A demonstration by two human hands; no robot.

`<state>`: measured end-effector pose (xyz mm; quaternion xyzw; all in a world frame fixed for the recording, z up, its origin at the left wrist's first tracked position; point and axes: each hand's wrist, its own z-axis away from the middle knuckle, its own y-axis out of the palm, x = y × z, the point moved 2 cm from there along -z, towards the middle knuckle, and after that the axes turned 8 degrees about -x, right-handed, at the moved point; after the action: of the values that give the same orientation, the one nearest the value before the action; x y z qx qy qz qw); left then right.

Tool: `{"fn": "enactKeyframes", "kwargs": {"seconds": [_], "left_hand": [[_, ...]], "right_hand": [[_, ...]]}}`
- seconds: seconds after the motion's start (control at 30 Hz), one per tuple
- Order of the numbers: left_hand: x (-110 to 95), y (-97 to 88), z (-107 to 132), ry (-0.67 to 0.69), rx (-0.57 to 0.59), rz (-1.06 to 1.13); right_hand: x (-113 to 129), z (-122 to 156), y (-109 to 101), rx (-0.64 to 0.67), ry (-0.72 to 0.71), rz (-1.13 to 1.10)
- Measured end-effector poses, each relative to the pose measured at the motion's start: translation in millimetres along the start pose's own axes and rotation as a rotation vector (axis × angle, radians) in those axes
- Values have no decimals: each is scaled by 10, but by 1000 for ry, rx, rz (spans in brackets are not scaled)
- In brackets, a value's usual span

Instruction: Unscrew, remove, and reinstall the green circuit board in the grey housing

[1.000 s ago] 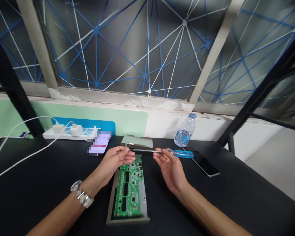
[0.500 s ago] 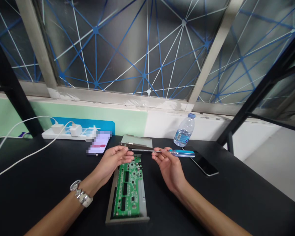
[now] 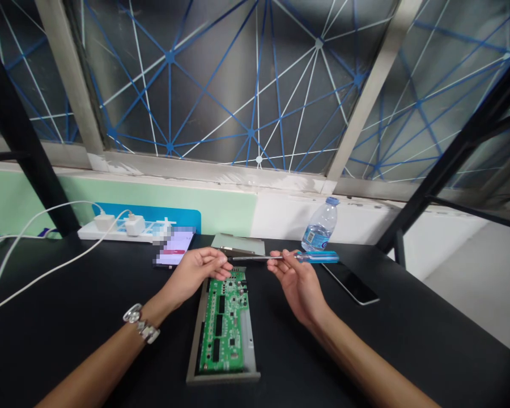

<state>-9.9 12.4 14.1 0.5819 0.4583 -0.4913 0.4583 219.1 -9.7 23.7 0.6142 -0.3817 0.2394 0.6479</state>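
Note:
A screwdriver (image 3: 255, 258) with a clear blue handle lies level in the air between my two hands. My right hand (image 3: 295, 277) is closed around its shaft just in front of the handle, palm turned up. At the dark tip, the thumb and fingers of my left hand (image 3: 206, 266) are pinched together; whether a small part sits there too, I cannot tell. Below the hands, a green circuit board (image 3: 227, 334) rests in a grey metal tray (image 3: 194, 345) on the black table. A silver bracelet watch (image 3: 141, 323) is on my left wrist.
Behind the hands lies a grey metal plate (image 3: 246, 243). A water bottle (image 3: 322, 226) and a dark phone (image 3: 352, 283) are on the right. To the left, a lit phone (image 3: 176, 247) lies beside a white power strip (image 3: 89, 232) with trailing white cables (image 3: 55, 269).
The screwdriver's handle end has risen slightly, so the shaft tilts a little differently. Both hands keep their hold, and the whole view has shifted slightly.

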Motion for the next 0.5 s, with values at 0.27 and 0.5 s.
{"fn": "enactKeyframes", "kwargs": {"seconds": [0.27,0.5], "left_hand": [[-179,-124,31,364,2,-572],[-188,-195,-15,484,-3,-673]], "right_hand": [[130,-140,296,132,-130,204],[226,-292,1039,387,-261,538]]}}
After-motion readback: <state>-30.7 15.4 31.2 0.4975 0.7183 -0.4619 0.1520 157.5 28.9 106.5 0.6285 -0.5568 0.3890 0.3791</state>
